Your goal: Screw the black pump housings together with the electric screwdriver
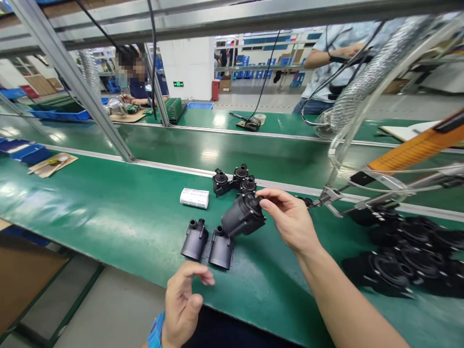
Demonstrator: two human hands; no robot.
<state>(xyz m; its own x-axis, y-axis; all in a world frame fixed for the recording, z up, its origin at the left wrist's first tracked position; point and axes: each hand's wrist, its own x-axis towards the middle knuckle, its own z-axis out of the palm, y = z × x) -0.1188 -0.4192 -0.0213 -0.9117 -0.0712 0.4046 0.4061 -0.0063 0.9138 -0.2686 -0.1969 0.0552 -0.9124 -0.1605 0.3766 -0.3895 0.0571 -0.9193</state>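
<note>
The right hand [290, 220] pinches a black pump [242, 216], tilted, cap end far-right; left hand [183, 304] half-curled, empty (white label roll [195, 197] unreadable).

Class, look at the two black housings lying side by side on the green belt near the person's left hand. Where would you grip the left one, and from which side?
Grip the left housing across its smooth, tapered body, coming from above and from its outer left flank. It lies flat with its nozzle end pointing away, and its right flank sits close against the neighbouring housing, so that side is crowded. The left hand hovers nearby, empty.
</note>
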